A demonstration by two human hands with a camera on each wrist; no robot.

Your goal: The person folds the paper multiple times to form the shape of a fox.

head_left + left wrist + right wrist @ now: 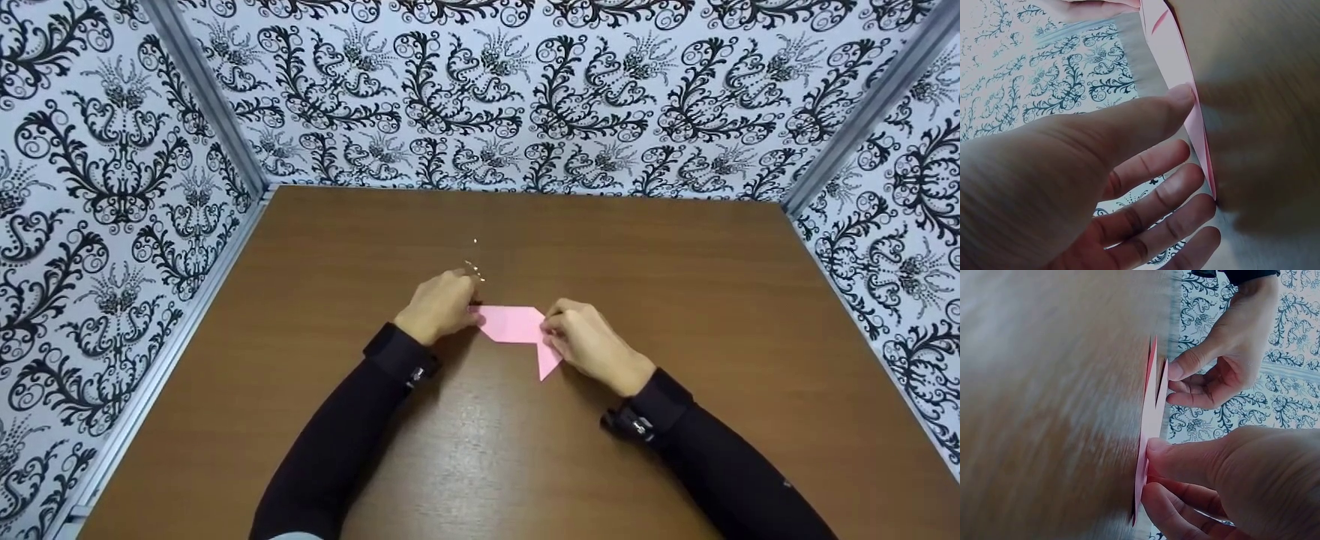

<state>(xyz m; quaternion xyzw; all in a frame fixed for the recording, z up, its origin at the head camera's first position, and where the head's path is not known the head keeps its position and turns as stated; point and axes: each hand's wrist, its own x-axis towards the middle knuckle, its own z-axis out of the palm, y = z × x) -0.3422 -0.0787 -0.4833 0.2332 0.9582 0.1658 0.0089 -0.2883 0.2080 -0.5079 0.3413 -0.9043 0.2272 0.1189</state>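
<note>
A folded piece of pink paper (511, 325) lies at the middle of the table, with a flat band across and a pointed flap hanging toward the near side. At its left end my left hand (442, 301) holds it, the thumb (1176, 101) pressed on the paper in the left wrist view and the fingers curved near its edge. My right hand (594, 343) pinches the right end, by the flap. From the right wrist view the paper (1150, 419) appears almost edge-on, its layers parted at the far end. Some fingertips are hidden.
The brown wooden table (465, 465) spreads out on all sides of the hands. Patterned black-and-white walls (480, 90) with grey metal posts (214, 97) enclose its back and sides. Small bright light spots (475, 268) show just beyond the left hand.
</note>
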